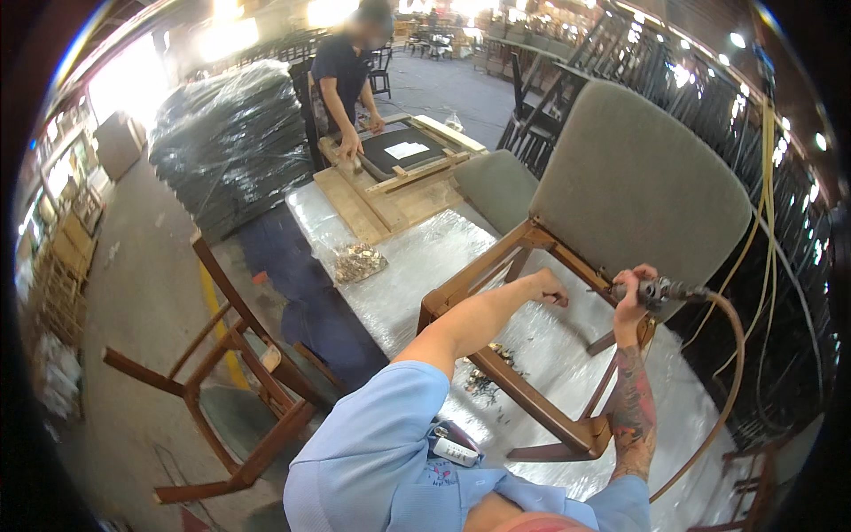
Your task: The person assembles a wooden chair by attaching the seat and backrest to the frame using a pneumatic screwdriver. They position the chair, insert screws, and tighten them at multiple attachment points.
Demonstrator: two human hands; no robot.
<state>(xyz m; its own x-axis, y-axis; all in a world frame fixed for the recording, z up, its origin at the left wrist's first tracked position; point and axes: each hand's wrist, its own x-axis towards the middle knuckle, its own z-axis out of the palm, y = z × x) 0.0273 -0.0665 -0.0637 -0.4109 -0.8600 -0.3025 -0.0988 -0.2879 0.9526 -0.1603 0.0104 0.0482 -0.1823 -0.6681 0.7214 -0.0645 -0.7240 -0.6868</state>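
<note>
A chair [643, 164] with a grey padded panel and a brown wooden frame rests on the plastic-covered worktable [403, 284] in front of me. My right hand [631, 293] is wrapped round an air screwdriver [660, 293], close to where the frame meets the panel. From the tool's rear runs a brown hose [738, 355]. My left arm reaches over the near rail, and my left hand [551, 288] is inside the frame with its fingers curled. Whatever those fingers hold, if anything, is too small to make out. Loose screws [487, 372] lie in a pile on the table beneath the frame.
A bag of small hardware [359, 262] sits on the table's left part. Across it, a person [344, 84] works at a wooden jig [390, 191] holding a dark panel. Another chair [235, 412] lies tipped at left. Wrapped stacks [235, 133] and hanging yellow cords [768, 160] flank the table.
</note>
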